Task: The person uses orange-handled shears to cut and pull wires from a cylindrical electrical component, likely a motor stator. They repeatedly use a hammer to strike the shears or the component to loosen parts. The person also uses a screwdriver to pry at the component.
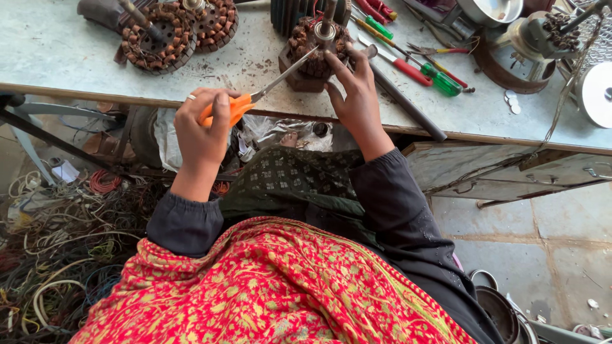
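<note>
Workbench [76, 51]: three stators (copper-wound); left hand [203, 130] grips scissors [255, 99].

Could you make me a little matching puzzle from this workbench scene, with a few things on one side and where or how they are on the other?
Things:
1. scissors
2. wound motor core
3. green-handled screwdriver
4. tangled wires

Places or states:
A. heaped on the floor, left of the person
B. lying on the bench, right of the hands
C. gripped in the left hand
D. steadied by the right hand

Pairs: 1-C, 2-D, 3-B, 4-A
</note>
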